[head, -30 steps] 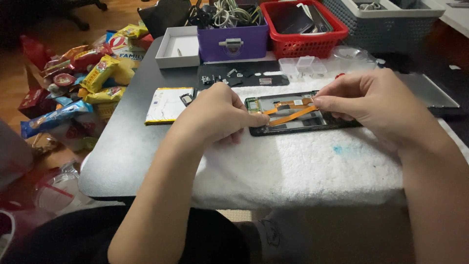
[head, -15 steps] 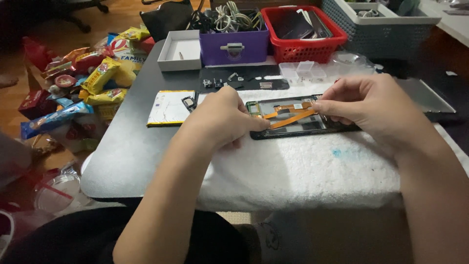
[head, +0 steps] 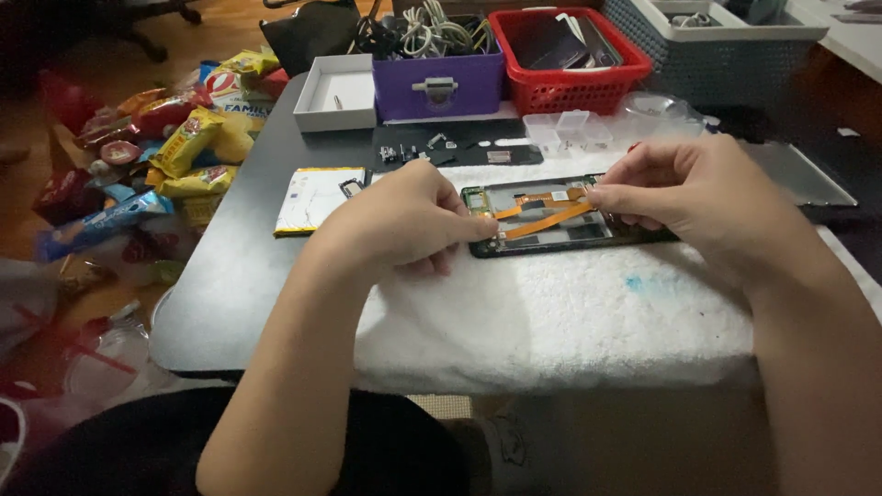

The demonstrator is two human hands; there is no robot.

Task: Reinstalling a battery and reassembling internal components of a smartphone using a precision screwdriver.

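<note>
An opened phone frame (head: 551, 230) with orange flex cables (head: 547, 219) lies on a white towel (head: 570, 312) on the dark table. My left hand (head: 404, 225) rests on the towel and pinches the frame's left end. My right hand (head: 689, 197) covers the frame's right end, its thumb and forefinger closed at the right tip of the orange cables. A flat white-and-yellow battery (head: 317, 197) lies left of my left hand. Small removed parts sit on a black mat (head: 455, 149) behind the frame.
At the back stand a white open box (head: 335, 92), a purple box of cables (head: 439, 78), a red basket (head: 565, 55) and a grey basket (head: 726, 46). Clear small containers (head: 570, 129) sit behind the frame. Snack packets (head: 165, 156) are piled left of the table.
Both hands have stayed on the phone frame with only slight finger shifts. The view has tilted a little.
</note>
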